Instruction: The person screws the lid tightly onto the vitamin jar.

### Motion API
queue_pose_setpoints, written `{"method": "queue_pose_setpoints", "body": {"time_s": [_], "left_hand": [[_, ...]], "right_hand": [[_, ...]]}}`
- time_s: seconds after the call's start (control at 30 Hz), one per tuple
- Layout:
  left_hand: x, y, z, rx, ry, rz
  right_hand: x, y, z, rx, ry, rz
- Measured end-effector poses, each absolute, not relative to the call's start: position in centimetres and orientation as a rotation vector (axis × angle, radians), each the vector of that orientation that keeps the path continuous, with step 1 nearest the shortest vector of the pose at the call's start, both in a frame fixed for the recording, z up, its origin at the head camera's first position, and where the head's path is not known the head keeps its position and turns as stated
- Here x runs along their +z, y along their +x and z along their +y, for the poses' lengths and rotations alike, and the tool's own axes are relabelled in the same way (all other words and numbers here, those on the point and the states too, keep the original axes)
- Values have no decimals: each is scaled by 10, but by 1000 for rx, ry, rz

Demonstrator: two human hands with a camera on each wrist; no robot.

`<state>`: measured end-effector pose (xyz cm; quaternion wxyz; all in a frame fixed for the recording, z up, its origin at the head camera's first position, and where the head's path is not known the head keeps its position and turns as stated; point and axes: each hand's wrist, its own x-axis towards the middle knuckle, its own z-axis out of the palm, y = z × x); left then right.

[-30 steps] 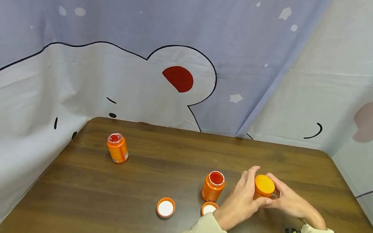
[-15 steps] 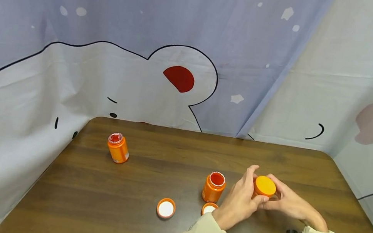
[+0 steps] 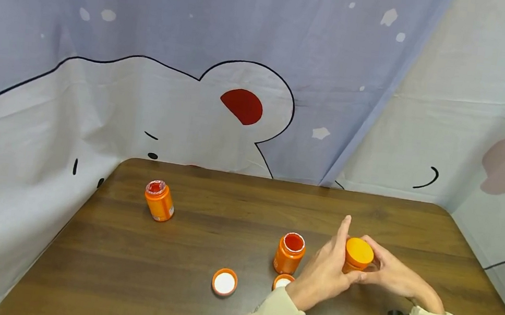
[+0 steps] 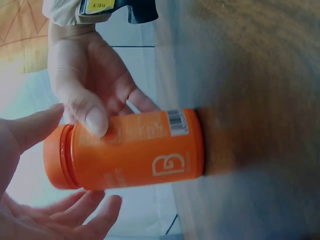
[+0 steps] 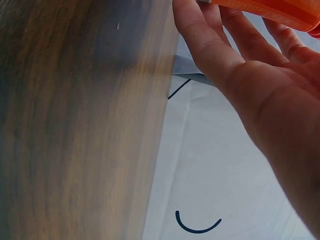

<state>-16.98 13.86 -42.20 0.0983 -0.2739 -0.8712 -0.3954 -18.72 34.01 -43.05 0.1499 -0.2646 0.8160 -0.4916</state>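
An orange jar with a barcode (image 4: 145,150) is upright in the head view, its lid (image 3: 360,250) on. In the left wrist view its base appears near the tabletop; contact is hard to tell. My right hand (image 3: 401,276) grips the jar body, thumb on the near side and fingers behind. My left hand (image 3: 323,276) is spread around the lid, index finger straight up. In the left wrist view the left thumb (image 4: 35,127) and fingers lie on either side of the lid, loosely. In the right wrist view only a strip of the jar (image 5: 280,12) shows.
A lidless orange jar (image 3: 288,256) stands left of my left hand, and another lidless one (image 3: 159,203) at the far left. Two lids lie white side up on the wooden table (image 3: 161,283): one lid (image 3: 224,282) and one partly hidden lid (image 3: 283,283). A curtain hangs behind.
The left hand's fingers have straightened and loosened around the lid, with the index finger now raised. More of the jar shows below the lid. The right hand keeps its hold.
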Motion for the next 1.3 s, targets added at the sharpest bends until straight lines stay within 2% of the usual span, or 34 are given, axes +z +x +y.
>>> {"method": "queue_pose_setpoints", "body": {"time_s": [0.33,1.3], "left_hand": [[-428,-167,146,-1213,-669,-2422],[-428,-166,146,-1072,-791,-2463]], "right_hand": [[-430,-187,339,-1394,-787,2388],[-429,-186,337,-1434,-768,2334]]}}
